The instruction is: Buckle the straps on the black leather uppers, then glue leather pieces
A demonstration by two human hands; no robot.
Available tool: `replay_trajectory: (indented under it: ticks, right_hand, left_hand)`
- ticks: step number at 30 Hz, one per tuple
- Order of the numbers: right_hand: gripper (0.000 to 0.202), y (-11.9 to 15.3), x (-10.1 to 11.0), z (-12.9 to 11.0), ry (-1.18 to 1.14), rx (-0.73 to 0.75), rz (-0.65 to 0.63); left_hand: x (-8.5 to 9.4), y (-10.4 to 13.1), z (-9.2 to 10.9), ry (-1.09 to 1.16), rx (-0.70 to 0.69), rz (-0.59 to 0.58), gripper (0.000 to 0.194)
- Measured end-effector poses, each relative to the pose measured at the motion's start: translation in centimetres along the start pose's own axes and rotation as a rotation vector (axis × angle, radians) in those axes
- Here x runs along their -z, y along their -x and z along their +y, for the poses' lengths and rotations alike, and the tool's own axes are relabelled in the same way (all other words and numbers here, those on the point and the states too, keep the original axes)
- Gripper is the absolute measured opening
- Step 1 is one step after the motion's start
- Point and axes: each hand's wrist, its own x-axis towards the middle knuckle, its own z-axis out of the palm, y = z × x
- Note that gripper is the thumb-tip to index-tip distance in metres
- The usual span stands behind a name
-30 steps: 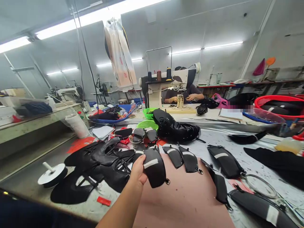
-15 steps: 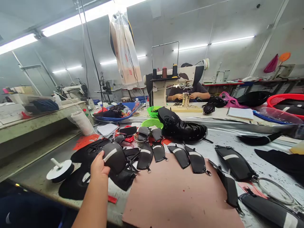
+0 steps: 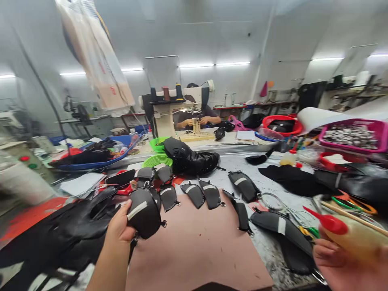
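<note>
My left hand point(image 3: 121, 224) is closed on the edge of a black padded pouch piece point(image 3: 145, 216) with a pale strip across it and a small metal ring at its corner. The piece is raised over the left edge of a pinkish board point(image 3: 194, 242). At the right edge, my right hand point(image 3: 336, 258) is wrapped round a squeeze bottle point(image 3: 360, 238) of yellowish liquid with a red nozzle cap. Similar black pieces with pale strips point(image 3: 210, 195) lie along the board's far edge. Two larger ones point(image 3: 241, 210) point(image 3: 280, 226) lie at its right.
Dark fabric point(image 3: 54, 226) covers the table's left side. A green basket point(image 3: 157, 160) and a black bundle point(image 3: 190, 157) stand beyond the board. Farther back, a co-worker's hands point(image 3: 194, 120) are at a sewing machine point(image 3: 165, 117). A pink basket of metal parts point(image 3: 353, 135) is at right.
The view has swung right. My left hand has brought the black pouch piece over to the board. My right hand has come into view, holding the squeeze bottle.
</note>
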Motion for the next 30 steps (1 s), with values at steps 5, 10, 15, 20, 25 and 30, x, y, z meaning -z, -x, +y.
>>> replay_trajectory:
  ticks: [5,10,15,20,25,30]
  right_hand:
    - [0.056,-0.6,0.1,-1.1,-0.033,0.044,0.142]
    - [0.068,-2.0,2.5,-2.5,-0.129,0.156,0.127]
    - [0.064,-3.0,4.4,-4.3,-0.215,0.248,0.122]
    - [0.070,-3.0,5.5,-5.9,-0.258,0.288,0.203]
    - [0.075,-2.7,6.8,-7.1,-0.246,0.292,0.274]
    - [0.074,-3.3,8.7,-7.6,-0.227,0.334,0.340]
  left_hand:
    - [-8.2,1.5,-5.7,-0.104,0.118,-0.272,0.015]
    - [-14.8,5.3,-10.8,-0.213,0.251,-0.510,0.016]
    - [-20.2,10.3,-15.5,-0.273,0.338,-0.717,0.018]
    - [-26.0,15.2,-21.6,-0.401,0.386,-0.828,0.010]
    - [-30.4,16.3,-27.5,-0.553,0.257,-0.850,0.020]
    - [-30.8,10.5,-27.7,-0.718,-0.112,-0.654,0.030]
